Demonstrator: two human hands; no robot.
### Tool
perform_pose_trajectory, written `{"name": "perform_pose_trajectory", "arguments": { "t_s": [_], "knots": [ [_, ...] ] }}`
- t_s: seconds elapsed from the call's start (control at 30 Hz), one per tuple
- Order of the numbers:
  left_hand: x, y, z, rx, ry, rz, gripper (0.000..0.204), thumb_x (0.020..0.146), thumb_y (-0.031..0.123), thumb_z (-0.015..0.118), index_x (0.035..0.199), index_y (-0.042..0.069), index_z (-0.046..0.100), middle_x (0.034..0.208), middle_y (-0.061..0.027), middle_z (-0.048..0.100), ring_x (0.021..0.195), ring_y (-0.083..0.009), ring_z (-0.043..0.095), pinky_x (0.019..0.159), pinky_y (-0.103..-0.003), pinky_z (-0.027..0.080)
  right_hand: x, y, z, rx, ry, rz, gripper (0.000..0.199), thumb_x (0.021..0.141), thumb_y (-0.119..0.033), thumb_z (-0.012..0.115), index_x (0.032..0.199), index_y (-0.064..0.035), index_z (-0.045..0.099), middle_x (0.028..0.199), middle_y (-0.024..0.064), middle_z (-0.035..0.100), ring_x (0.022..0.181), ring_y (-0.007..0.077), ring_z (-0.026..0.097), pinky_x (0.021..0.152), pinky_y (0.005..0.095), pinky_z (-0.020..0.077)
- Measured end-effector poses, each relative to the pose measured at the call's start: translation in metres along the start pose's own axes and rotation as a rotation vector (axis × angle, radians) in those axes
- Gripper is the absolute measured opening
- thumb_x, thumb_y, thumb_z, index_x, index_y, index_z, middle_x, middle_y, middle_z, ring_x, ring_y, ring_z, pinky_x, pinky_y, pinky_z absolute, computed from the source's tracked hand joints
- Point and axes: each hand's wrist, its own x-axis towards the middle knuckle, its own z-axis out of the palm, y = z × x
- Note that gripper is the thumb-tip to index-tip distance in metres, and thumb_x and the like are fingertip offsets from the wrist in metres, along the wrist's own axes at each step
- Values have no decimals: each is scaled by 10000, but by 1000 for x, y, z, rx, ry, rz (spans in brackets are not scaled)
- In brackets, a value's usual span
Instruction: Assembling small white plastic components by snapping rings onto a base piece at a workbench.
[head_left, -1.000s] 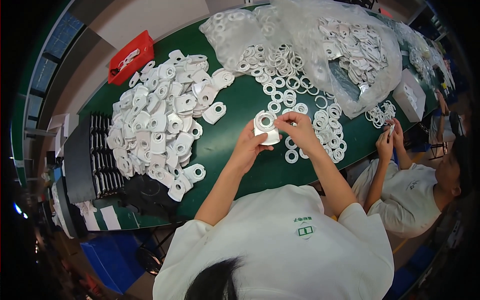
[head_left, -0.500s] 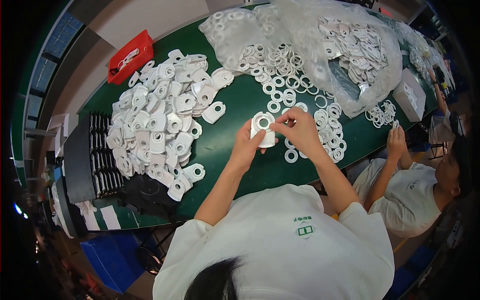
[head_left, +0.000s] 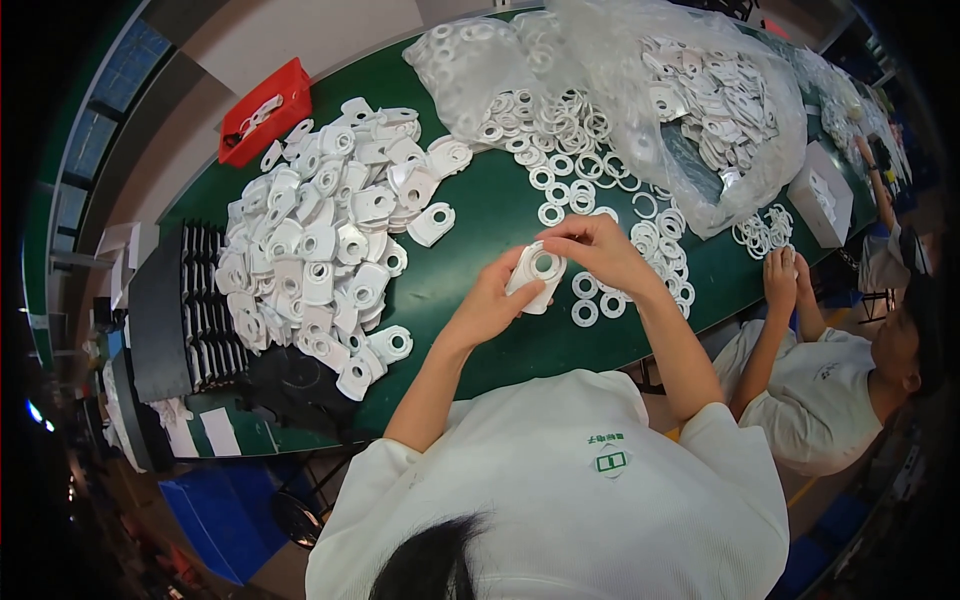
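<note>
We are clamping the part (head_left: 527, 270) between left grip (head_left: 488, 303) and right grip (head_left: 605, 252), its long axis slanting away rightward, holed end farthest.

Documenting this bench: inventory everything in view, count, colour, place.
Holed plate: one, white, centre
Heaped plates: dozens, white, table left
Flat rings: many, white, mid-table
Plastic bags: at least two, clear, far side
Box: one, white, right
Tray: one, red, far left
Ribbed stack: one, black, left
Tabletop: one, green, centre
Co-workers: two visible, white tops, right
Own shirt: one, white, bottom
Left hand: one, bare, plate's left
Right hand: one, bare, plate's top
</note>
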Motion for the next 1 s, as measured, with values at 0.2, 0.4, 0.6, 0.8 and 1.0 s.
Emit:
{"name": "perform_pose_trajectory", "arguments": {
  "t_s": [0.2,0.4,0.6,0.8,1.0],
  "knots": [
    [5,-5,-2,334,133,164,255,961,223,435,963,0,560,746,-139,584,626,-236,565,588,-339,415,0,7,4,-210,16,-102,140,836,-128,629,842,11,636,698,60,616,611,114,538,575,250,432],
    [10,-15,-8,548,144,232,300,970,234,418,840,-10,534,629,-138,506,585,-223,500,552,-339,381,-10,1,13,-498,51,-184,139,868,-114,586,807,11,576,702,23,562,617,85,465,569,241,397],
    [17,-19,17,276,469,286,250,983,220,393,934,11,521,792,-105,560,700,-174,544,578,-334,425,-3,7,40,135,362,-96,203,935,-162,522,940,11,626,775,-4,582,679,47,478,603,207,394],
    [14,-5,31,-136,299,198,225,990,225,398,1113,45,454,1069,-39,536,991,-151,549,901,-348,471,-3,18,35,148,441,-73,234,932,-178,527,937,29,636,850,33,618,730,64,526,634,216,417],
    [25,4,-4,29,179,360,213,975,215,451,921,18,511,813,0,504,718,-70,433,602,-242,377,-7,-10,9,-227,216,-281,175,896,-135,549,918,19,630,790,69,603,688,165,549,626,272,423]
  ]
}}
